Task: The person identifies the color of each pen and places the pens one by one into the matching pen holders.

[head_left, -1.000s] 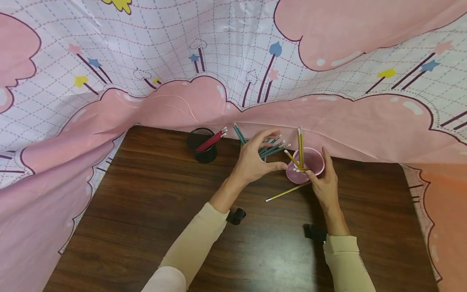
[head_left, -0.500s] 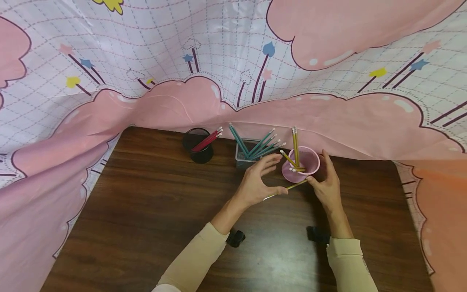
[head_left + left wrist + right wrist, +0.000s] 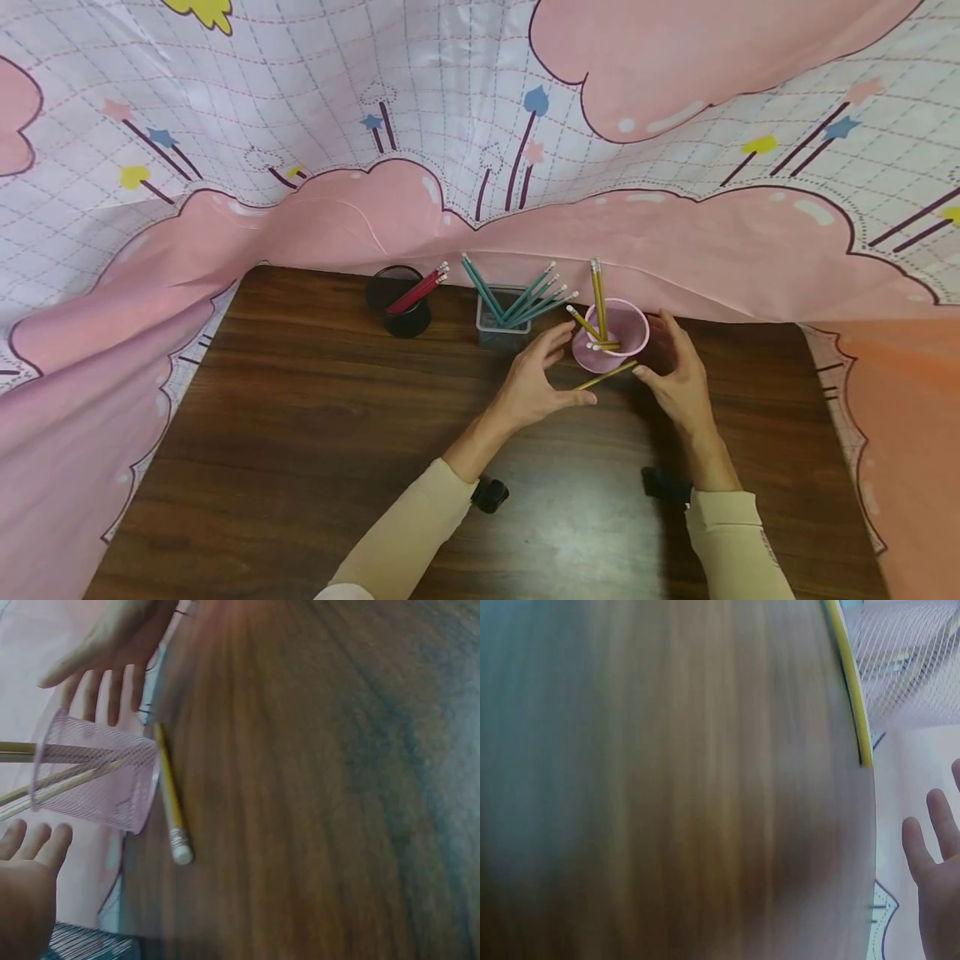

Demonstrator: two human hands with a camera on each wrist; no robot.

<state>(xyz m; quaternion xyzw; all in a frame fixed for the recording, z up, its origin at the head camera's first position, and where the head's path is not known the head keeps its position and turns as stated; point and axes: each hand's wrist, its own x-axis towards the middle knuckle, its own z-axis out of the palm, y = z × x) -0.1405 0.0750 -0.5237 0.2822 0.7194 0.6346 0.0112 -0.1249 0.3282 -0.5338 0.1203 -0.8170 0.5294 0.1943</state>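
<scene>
A pink mesh cup (image 3: 638, 330) stands near the table's back edge with several yellow pencils (image 3: 599, 302) leaning in it. In front of it, a loose yellow pencil (image 3: 606, 376) lies on the wood, its near end hidden behind my left hand in the head view. My left hand (image 3: 528, 385) is on the cup's left, thumb and fingers spread, holding nothing. To the cup's right is my right hand (image 3: 684, 385), its fingers extended and its thumb close to the loose pencil's far end. The left wrist view shows the cup (image 3: 101, 769) between both hands, apart from the fingers.
A black mesh cup (image 3: 408, 322) with red pencils (image 3: 416, 292) stands at the back left. Between it and the pink cup is a dark square holder (image 3: 504, 335) with several teal pencils (image 3: 525, 302). A pink patterned cloth (image 3: 480, 237) hangs right behind the table (image 3: 322, 417).
My left hand has drawn forward from over the teal pencils to beside the pink cup. My right hand has eased slightly away from that cup. The whole head view has shifted a little.
</scene>
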